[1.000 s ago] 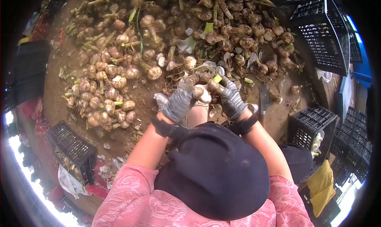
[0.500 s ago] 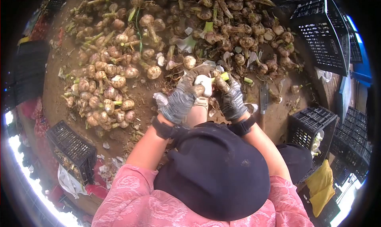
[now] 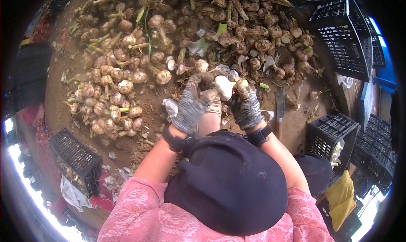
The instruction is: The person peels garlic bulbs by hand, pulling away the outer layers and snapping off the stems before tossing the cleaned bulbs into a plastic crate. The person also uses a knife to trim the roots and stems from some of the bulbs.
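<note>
A peeled-looking white garlic bulb [image 3: 223, 87] is between my two gloved hands, above a shoe. My left hand [image 3: 192, 104], in a dirty grey glove, is curled against the bulb's left side with thumb and fingers closed on it. My right hand [image 3: 246, 107] is closed around the green-tipped stem at the bulb's right, its thumb lying along it. Parts of the fingers are hidden behind the bulb. Bits of papery skin [image 3: 171, 108] lie beside my left wrist.
Unpeeled garlic with stems is heaped ahead [image 3: 253, 30] and at the left [image 3: 112, 111]. A flat blade-like tool [image 3: 281, 104] lies on the soil right of my right hand. Black crates stand at the left [image 3: 78, 153], right [image 3: 334, 130] and upper right [image 3: 342, 39].
The white bulb has shifted slightly right and turned, its rounded side showing more. My left hand's fingers have loosened a little around it, and the green stem end is less visible.
</note>
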Motion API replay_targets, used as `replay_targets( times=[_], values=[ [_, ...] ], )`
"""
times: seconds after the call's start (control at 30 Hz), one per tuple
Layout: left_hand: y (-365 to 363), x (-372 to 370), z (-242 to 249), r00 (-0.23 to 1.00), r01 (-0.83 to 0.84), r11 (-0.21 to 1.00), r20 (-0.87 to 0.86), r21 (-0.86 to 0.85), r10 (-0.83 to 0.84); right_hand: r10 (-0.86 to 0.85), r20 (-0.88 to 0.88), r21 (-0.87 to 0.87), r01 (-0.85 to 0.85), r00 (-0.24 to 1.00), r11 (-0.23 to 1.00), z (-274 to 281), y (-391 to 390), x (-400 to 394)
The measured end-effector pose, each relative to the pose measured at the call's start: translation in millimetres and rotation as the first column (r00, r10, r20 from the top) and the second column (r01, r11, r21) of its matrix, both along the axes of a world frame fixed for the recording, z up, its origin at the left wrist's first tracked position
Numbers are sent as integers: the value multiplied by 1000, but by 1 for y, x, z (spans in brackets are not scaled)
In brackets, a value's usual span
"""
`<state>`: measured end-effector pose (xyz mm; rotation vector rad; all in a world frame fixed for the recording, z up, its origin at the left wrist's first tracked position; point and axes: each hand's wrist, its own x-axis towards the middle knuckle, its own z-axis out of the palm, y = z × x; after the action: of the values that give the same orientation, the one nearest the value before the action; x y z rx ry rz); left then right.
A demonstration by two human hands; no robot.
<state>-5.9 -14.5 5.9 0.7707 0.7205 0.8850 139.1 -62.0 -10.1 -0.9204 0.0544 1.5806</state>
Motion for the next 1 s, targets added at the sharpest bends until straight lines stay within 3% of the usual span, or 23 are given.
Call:
replay_targets(
  times=[0.07, 0.1, 0.2, 0.27, 0.33, 0.37, 0.5, 0.57, 0.6, 0.67, 0.7, 0.73, 0.77, 0.8, 0.83, 0.87, 0.9, 0.93, 0.97, 1.0],
  values=[
    [3, -2, 1, 884, 157, 987, -450, 27, -128, -61, 108, 40, 57, 992, 998, 5, 1, -2],
    [1, 0, 3, 850, 183, 981, -513, 67, -123, -61, 108, 40, 57, 992, 998, 3, 1, -2],
    [-3, 3, -5, 906, 99, 995, -415, 26, -79, -54, 248, -18, 61, 967, 998, -2, -2, 2],
    [1, 2, -4, 863, 164, 984, -493, 67, -110, -22, 352, -43, 39, 936, 998, 2, -2, 5],
    [0, 1, -12, 990, 17, 951, -130, -310, -60, 9, 398, -71, 21, 918, 997, 2, -2, 8],
    [-1, -5, -16, 935, 132, 990, -325, -43, -139, 40, 441, -97, 4, 897, 995, 2, -2, 9],
    [1, -9, -23, 860, 237, 971, -467, 7, -207, 54, 428, -106, -9, 902, 994, 3, -4, 8],
    [1, -5, -28, 819, 215, 977, -546, 7, -176, -19, 28, -185, 24, 999, 983, 10, 0, 6],
    [4, -5, -32, 822, 215, 977, -541, 9, -176, -20, 35, -184, 26, 999, 983, 5, -2, 10],
    [11, -13, -49, 732, 244, 967, -667, 71, -136, -94, -218, -278, 31, 971, 960, 2, -4, 24],
    [14, -25, -70, 672, 278, 960, -720, 30, -172, -124, -125, -258, 89, 984, 962, 15, -4, 38],
    [17, -30, -65, 666, 270, 962, -729, 33, -162, -37, 114, -197, 59, 993, 979, 7, -12, 74],
    [20, -39, -55, 424, 380, 909, -906, 170, -8, 13, 324, -237, 68, 946, 969, 8, -18, 117],
    [22, -50, -47, 159, 516, 820, -968, 248, 193, -62, 340, -82, 96, 938, 992, 30, -23, 153],
    [23, -68, -69, 71, 550, 770, -937, 324, 343, -116, 531, 13, 129, 839, 992, 32, -43, 211],
    [28, -78, -73, -2, 553, 742, -889, 380, 457, -112, 660, -9, 157, 743, 988, 43, -67, 278],
    [34, -86, -74, 46, 491, 744, -866, 454, 498, -187, 569, -24, 243, 801, 970, 65, -94, 327],
    [40, -93, -76, 92, 422, 740, -837, 524, 540, -89, 873, -16, 210, 479, 977, 68, -139, 400],
    [45, -99, -86, 149, 343, 802, -871, 489, 468, -153, 861, -109, 469, 486, 877, 92, -169, 435],
    [50, -100, -94, 148, 336, 804, -870, 491, 470, -320, 645, -100, 492, 694, 865, 105, -208, 471]
  ],
)
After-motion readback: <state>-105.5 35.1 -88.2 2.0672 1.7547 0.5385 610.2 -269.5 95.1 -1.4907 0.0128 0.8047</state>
